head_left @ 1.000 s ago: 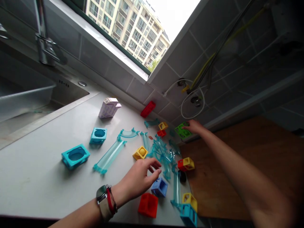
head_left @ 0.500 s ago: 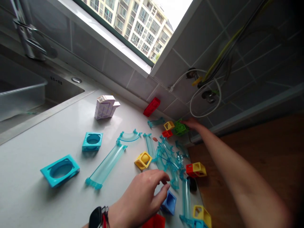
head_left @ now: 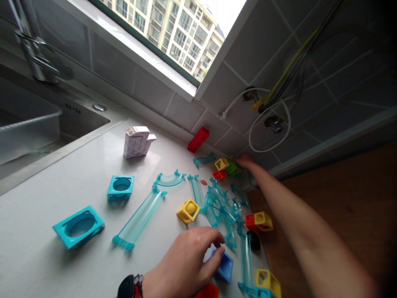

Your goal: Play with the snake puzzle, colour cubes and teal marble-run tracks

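Note:
My right hand (head_left: 246,160) reaches far across the counter to the wall corner, its fingers at a green openwork block (head_left: 233,167); they are small and partly hidden, but seem to grip it. Touching or nearly touching that block are a yellow cube (head_left: 221,164) and a red piece (head_left: 219,174). My left hand (head_left: 195,252), a dark watch at its wrist, hovers with curled fingers and a gap between thumb and index finger, nothing between them. Partly beneath it are a blue cube (head_left: 225,267) and a red block (head_left: 209,291). A yellow cube (head_left: 188,210) stands just beyond.
Clear teal track pieces (head_left: 221,203) are heaped mid-counter. A straight track (head_left: 141,217) joins or meets a curved track (head_left: 170,179). Two turquoise blocks (head_left: 120,187) lie left, near a lilac box (head_left: 138,142) and the sink (head_left: 93,128). Red-yellow blocks (head_left: 259,222) sit by the counter edge.
My right hand and the green block have shifted slightly left, closer to the yellow cube. My left hand stays nearly where it was, and the view has moved a little.

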{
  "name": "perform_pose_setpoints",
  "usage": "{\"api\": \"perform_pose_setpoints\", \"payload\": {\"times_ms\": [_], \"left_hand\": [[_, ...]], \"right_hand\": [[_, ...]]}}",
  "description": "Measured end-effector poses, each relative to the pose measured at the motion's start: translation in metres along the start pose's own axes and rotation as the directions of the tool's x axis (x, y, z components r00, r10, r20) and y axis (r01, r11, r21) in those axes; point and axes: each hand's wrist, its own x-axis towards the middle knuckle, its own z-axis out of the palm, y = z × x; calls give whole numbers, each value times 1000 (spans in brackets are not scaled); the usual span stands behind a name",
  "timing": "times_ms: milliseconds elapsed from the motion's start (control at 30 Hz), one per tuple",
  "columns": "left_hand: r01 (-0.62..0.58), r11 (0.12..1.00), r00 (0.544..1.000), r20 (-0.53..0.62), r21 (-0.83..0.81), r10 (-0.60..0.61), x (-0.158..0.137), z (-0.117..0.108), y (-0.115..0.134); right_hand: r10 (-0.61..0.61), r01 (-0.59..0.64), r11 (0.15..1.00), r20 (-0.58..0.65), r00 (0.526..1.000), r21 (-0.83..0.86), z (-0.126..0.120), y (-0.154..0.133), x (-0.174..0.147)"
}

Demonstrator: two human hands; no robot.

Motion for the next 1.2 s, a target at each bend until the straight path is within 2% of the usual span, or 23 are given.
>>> {"api": "perform_pose_setpoints", "payload": {"times_ms": [100, 167, 267, 400, 500, 633, 800, 1000, 1200], "left_hand": [[-6, 1000, 1000, -4, 12, 6, 0, 0, -1], [-11, 1000, 1000, -3, 18, 11, 0, 0, -1], [-15, 1000, 1000, -6, 25, 15, 0, -1, 1], [-27, 999, 1000, -2, 28, 27, 0, 0, 1], [-48, 998, 999, -5, 40, 49, -1, 2, 0], [-66, 996, 998, -11, 66, 67, -3, 2, -3], [-84, 992, 996, -25, 89, 87, -5, 1, -2], [-86, 995, 995, -41, 56, 88, -4, 0, -1], [-62, 997, 985, -162, -41, 55, -2, -8, 1]], "right_hand": [[15, -15, 998, 8, 1000, -57, -1, -3, -5], [-24, 23, 996, -9, 1000, -81, -5, -5, -11], [-133, 130, 986, -25, 991, -104, -13, -12, -21], [-309, 307, 945, 4, 951, -112, -23, -33, -38], [-377, 377, 920, 20, 926, -111, -25, -52, -47], [-350, 354, 928, 51, 935, -116, -17, -68, -53], [-288, 295, 951, 86, 954, -89, -3, -73, -64], [-318, 321, 947, -79, 945, 31, -12, -66, -93], [-397, 455, 874, -287, 872, 170, -42, -54, -146]]}}
